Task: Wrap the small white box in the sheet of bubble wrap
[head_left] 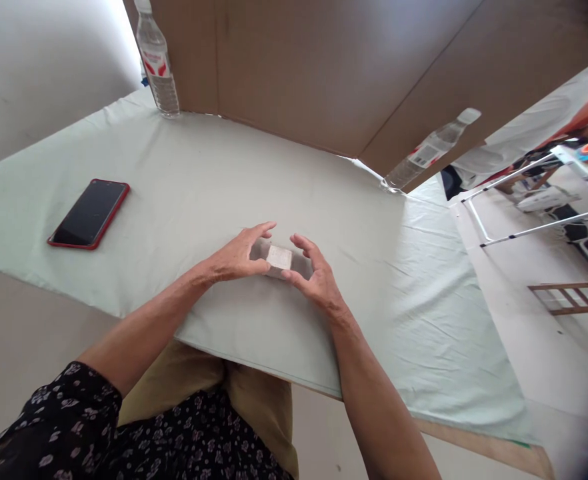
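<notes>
A small, pale block-like box (279, 257) rests on the cloth between my two hands, with faint marks on its light top. My left hand (239, 256) curves around its left side, fingers and thumb apart. The left thumb tip reaches the box's near left corner; whether it touches cannot be made out. On the other side, my right hand (315, 273) is open too, its thumb close to the near right corner and its fingers raised beyond the box. Neither hand is closed on it. Shadows lie on the cloth on both sides.
A pale green cloth (214, 173) covers the table. A phone in a red case (90, 213) lies at left. Brown cardboard (284, 73) stands behind, with one water bottle (158, 70) upright at back left and another bottle (429, 152) leaning at right. A white metal rack (524, 230) stands beyond.
</notes>
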`<state>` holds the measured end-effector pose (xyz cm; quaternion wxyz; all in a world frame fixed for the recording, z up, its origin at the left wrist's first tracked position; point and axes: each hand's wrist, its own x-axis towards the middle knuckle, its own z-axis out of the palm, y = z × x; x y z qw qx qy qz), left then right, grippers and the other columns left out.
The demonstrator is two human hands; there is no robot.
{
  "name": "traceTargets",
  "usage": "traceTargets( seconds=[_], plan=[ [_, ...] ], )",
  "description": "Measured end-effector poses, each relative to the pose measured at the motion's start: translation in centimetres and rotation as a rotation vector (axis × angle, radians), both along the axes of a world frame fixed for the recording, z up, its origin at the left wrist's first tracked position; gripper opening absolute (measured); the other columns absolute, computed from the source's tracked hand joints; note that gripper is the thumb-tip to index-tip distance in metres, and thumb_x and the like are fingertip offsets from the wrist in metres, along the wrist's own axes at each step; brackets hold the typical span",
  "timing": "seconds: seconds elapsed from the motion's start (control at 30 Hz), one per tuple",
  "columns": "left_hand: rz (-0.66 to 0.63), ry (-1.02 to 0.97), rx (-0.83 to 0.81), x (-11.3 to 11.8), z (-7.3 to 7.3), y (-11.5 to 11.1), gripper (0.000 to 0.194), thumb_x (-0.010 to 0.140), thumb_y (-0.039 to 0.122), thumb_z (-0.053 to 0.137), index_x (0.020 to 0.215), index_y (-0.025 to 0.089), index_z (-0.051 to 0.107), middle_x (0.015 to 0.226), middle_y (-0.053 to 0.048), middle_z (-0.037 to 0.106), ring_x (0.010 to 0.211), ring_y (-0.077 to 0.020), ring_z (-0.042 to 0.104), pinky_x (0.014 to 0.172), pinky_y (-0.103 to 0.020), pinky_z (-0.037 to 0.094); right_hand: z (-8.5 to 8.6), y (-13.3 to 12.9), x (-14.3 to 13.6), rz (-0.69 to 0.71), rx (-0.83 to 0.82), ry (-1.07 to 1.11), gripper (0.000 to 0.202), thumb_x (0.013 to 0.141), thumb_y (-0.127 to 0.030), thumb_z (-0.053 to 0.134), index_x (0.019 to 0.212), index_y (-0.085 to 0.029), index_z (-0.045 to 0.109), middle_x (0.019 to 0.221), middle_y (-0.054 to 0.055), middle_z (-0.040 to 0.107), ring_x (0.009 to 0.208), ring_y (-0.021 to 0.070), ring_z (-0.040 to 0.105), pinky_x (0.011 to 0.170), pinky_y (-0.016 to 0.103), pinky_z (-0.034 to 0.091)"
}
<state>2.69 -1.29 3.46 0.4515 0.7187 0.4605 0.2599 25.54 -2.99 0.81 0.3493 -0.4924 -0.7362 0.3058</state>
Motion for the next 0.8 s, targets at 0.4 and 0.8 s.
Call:
traceTargets(
  seconds=[0.4, 0.8],
  plan=[
    [-0.088, 0.107, 0.116, 0.3, -0.8, 0.2, 0.096, 0.072, 0.040, 0.069, 0.155, 0.018, 0.027, 0.143, -0.017, 0.051, 0.135, -0.0338, 0.044, 0.111, -0.051, 0.037, 0.4, 0.0, -0.5, -0.063, 0.136, 0.077, 0.025, 0.083, -0.039, 0.070, 0.106, -0.028, 0.069, 0.129, 0.006, 0.067, 0.125, 0.0244, 0.059, 0.111, 0.048, 0.041],
    [-0.031, 0.097, 0.176, 1.0, -1.6, 0.5, 0.087, 0.075, 0.044, 0.068, 0.151, 0.018, 0.035, 0.115, -0.010, 0.063, 0.107, -0.0262, 0.056, 0.096, -0.042, 0.047, 1.5, 1.9, -1.9, -0.036, 0.498, -0.327, 0.013, 0.090, -0.024, 0.058, 0.087, -0.024, 0.071, 0.112, 0.007, 0.075, 0.107, 0.0243, 0.068, 0.095, 0.044, 0.045]
  ],
)
